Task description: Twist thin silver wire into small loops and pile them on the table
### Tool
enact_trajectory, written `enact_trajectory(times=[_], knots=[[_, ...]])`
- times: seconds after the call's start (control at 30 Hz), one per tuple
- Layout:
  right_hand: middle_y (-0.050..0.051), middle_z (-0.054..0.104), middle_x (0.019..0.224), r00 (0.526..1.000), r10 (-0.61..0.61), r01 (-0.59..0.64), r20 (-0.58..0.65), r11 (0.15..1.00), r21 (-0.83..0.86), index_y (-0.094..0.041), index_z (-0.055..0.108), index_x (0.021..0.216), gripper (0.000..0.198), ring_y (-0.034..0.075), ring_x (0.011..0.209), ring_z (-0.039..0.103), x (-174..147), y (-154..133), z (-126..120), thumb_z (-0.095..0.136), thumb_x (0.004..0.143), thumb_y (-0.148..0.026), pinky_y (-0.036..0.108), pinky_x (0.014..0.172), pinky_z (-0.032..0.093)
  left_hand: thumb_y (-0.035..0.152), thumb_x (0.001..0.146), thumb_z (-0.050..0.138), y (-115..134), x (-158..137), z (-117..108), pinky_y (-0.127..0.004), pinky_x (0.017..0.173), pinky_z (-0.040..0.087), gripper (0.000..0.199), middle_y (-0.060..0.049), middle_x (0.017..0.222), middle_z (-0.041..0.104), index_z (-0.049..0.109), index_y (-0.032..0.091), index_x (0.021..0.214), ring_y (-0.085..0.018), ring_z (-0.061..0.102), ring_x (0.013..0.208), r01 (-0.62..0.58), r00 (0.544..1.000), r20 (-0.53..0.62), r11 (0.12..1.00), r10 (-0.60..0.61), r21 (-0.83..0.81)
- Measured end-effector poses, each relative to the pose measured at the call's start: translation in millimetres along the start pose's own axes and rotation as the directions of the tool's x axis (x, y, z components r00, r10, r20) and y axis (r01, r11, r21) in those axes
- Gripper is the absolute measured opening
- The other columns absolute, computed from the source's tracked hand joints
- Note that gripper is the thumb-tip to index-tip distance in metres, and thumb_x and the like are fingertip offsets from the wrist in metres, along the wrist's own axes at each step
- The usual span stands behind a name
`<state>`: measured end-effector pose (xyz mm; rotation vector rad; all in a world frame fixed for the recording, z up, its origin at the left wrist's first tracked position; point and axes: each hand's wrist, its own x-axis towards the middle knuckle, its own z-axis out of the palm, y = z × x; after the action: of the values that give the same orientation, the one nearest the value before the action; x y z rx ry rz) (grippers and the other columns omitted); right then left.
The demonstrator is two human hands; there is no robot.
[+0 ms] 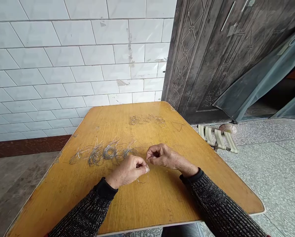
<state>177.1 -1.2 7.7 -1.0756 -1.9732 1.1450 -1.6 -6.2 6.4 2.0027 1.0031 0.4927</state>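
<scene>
From the head view, both my hands sit just below the middle of the frame, over the yellow wooden table (162, 197). My left hand (127, 171) is curled nearly closed, thumb and forefinger pinched together at its right end on a thin wire (142, 180); a faint loop of that wire hangs down and curves under the knuckles onto the tabletop. My right hand (162, 155) is just beside it, almost touching, fingers folded in and thumb pressed to forefinger on what I take to be the other end of the same strand, though the strand is too fine there to be sure. Neither hand is open at all; both are fine pinches.

Just left of and above my hands, in the centre-left of the frame, lies a tangled pile of loose wire (105, 153), strands sticking up and spreading toward the left edge of the table. Further up, near the far edge at upper centre, a row of finished wire rings (147, 119) lies flat, well apart from the pile.

I judge I am midway through bending or twisting one strand into a loop. The next move calls for a firm pinch from both hands and a small, controlled turn of the fingertips, since the wire is thin and springy.

At right, on the floor, a folding stool (217, 138) stands before the dark door (211, 56).
</scene>
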Motion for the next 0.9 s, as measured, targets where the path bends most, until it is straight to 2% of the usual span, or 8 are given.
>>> enact_trajectory(times=[0.2,0.4,0.7,0.9], knots=[[-0.004,0.049,0.058,0.982,-0.147,0.122,-0.115,0.971,-0.204,-0.015,0.056,0.065,0.007,0.006,0.052,0.041,-1.7,-6.8,4.2,0.054,0.07,-0.011,0.019,0.049,0.031,0.023,0.069,0.052,-2.5,1.0,4.4,-0.023,0.049,0.027,0.018,0.002,0.051,0.049,0.06,0.015,0.055,-0.01,0.039,0.05,-0.021,0.999,-0.044,1.0,0.021,0.004],[-0.002,0.05,0.059,0.959,-0.252,0.196,-0.128,0.92,-0.34,-0.016,0.052,0.061,0.013,0.007,0.054,0.043,-1.2,-11.5,8.9,0.053,0.071,-0.007,0.02,0.051,0.032,0.02,0.068,0.051,-2.7,1.0,8.0,-0.023,0.05,0.028,0.016,0.003,0.05,0.047,0.058,0.015,0.054,-0.009,0.038,0.05,0.011,0.999,-0.053,0.999,-0.013,-0.039],[0.0,0.056,0.067,0.955,-0.267,0.21,-0.128,0.915,-0.343,-0.016,0.056,0.068,0.011,0.009,0.06,0.049,-0.6,-10.6,14.8,0.051,0.073,-0.007,0.021,0.056,0.035,0.025,0.067,0.053,-3.5,2.5,7.8,-0.024,0.047,0.017,0.029,0.006,0.048,0.026,0.038,0.017,0.044,-0.007,0.022,0.048,0.042,0.998,-0.043,0.992,-0.047,-0.115],[0.001,0.056,0.069,0.959,-0.262,0.2,-0.111,0.899,-0.39,-0.015,0.057,0.069,0.012,0.01,0.062,0.05,-0.3,-17.0,15.5,0.051,0.074,-0.006,0.021,0.058,0.036,0.026,0.067,0.053,-3.7,3.1,10.2,-0.025,0.048,0.014,0.029,0.006,0.049,0.023,0.036,0.018,0.046,-0.007,0.02,0.048,0.108,0.993,-0.017,0.972,-0.114,-0.207]])
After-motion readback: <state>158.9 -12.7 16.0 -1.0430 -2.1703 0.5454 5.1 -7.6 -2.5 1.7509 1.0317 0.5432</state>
